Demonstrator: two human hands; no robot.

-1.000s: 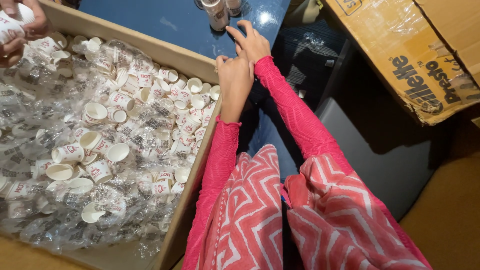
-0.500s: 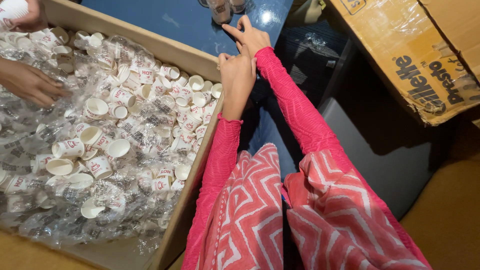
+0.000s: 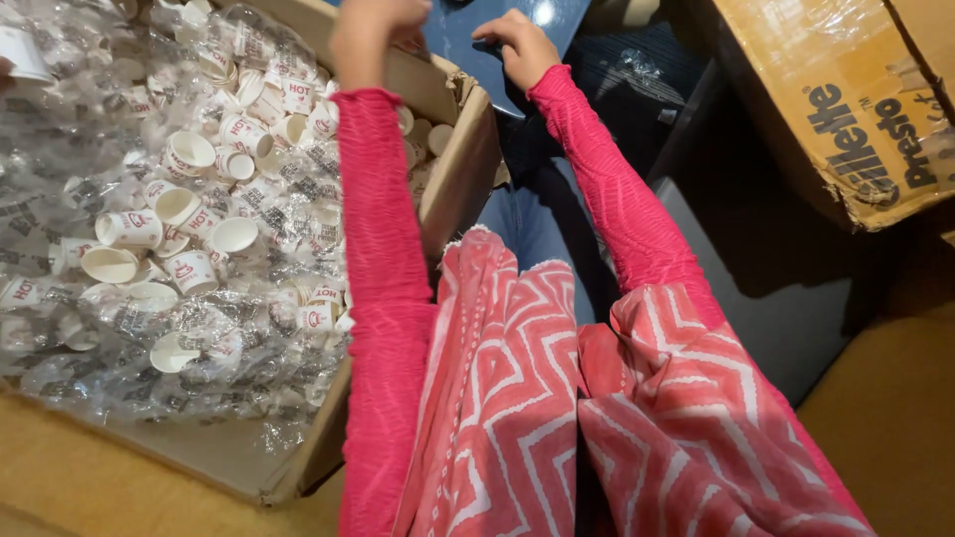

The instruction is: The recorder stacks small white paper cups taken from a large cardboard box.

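— While both arms in ribbed pink sleeves reach forward, where do the two hands sit?

— Her left hand is over the far wall of the open brown cardboard box, fingers curled under; whether they pinch anything, I cannot tell. Her right hand rests on the dark blue tabletop just beyond the box, fingers bent and close together, holding nothing I can see.

— And the box itself?

— One box, heaped with small white paper cups with red print lying loose among crumpled clear plastic wrappers. Roughly twenty cups show plainly; more are buried, so no exact count.

— Anything else?

— One second, taped cardboard carton at upper right, well apart. Another person's fingers show at the left edge, touching one white cup.
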